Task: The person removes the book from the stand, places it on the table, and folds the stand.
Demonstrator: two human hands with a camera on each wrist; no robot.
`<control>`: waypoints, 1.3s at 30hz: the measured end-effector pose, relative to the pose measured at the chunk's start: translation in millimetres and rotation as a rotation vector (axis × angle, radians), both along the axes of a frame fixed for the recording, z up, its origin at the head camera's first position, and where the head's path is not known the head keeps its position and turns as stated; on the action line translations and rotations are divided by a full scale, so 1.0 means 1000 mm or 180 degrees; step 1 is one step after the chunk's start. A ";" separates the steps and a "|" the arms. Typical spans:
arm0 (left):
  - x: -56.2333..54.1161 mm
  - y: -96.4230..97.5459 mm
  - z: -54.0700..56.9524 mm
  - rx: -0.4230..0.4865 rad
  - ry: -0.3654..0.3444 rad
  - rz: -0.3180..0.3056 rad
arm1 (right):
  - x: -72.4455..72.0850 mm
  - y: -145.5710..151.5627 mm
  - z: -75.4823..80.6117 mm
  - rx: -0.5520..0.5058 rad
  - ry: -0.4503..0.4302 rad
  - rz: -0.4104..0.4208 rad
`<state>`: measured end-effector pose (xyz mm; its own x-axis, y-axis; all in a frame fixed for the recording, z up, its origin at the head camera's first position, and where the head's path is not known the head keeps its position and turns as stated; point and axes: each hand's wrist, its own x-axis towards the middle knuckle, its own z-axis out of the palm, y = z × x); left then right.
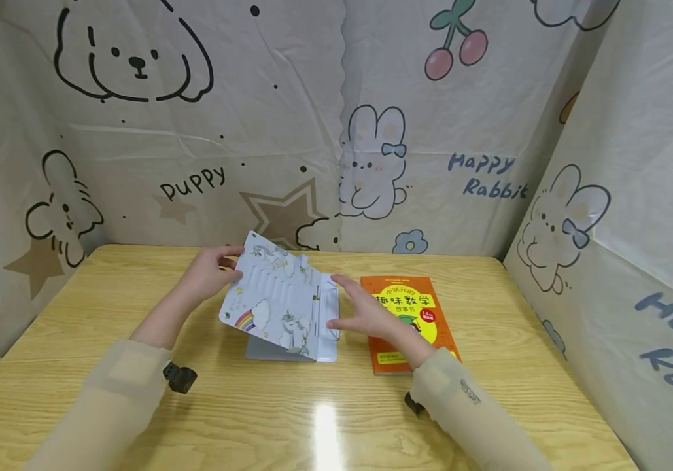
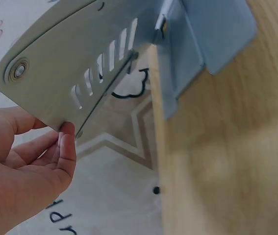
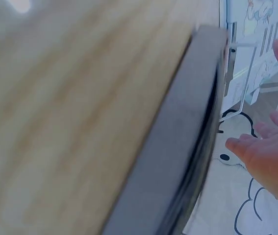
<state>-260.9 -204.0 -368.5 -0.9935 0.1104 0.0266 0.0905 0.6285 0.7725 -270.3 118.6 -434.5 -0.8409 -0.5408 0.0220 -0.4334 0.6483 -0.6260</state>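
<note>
A white book stand (image 1: 271,297) with unicorn, cloud and rainbow prints is on the table, its slotted panel tilted up from a flat base plate (image 1: 280,353). My left hand (image 1: 209,275) pinches the raised panel by its outer left edge. In the left wrist view, thumb and fingers of that hand (image 2: 36,166) meet at the panel's corner, beside a round rivet. Across from it, my right hand (image 1: 365,313) has its fingers spread at the stand's right lip. A white wire holder (image 3: 246,81) sticks out there, close to the right fingertips in the right wrist view.
An orange book (image 1: 441,327) with a yellow circle on its cover lies to the right, partly under my right forearm. The wooden table (image 1: 242,418) ends at a patterned cloth (image 1: 289,131) behind, with another cloth side at right.
</note>
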 end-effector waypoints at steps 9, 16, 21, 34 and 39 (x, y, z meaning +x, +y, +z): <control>0.000 -0.015 -0.025 0.0004 0.0020 0.0034 | -0.011 -0.001 -0.001 0.0250 -0.0256 0.0120; -0.001 -0.024 -0.041 -0.0046 0.0012 0.0011 | -0.016 -0.002 -0.006 0.0293 -0.0351 0.0169; 0.000 -0.028 -0.050 -0.0046 -0.0063 0.0008 | -0.018 -0.003 -0.007 0.0346 -0.0379 0.0175; -0.003 -0.033 -0.069 -0.0128 -0.0328 -0.0023 | -0.024 -0.006 -0.009 0.0476 -0.0366 0.0231; -0.002 -0.032 -0.071 -0.0154 -0.0368 -0.0025 | -0.024 -0.007 -0.004 0.0485 -0.0427 0.0257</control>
<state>-262.8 -235.7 -439.1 -0.9888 0.1166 -0.0937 0.0077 0.6651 0.7468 -294.4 111.7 -438.9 -0.7846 -0.5950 -0.1744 -0.4070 0.7065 -0.5790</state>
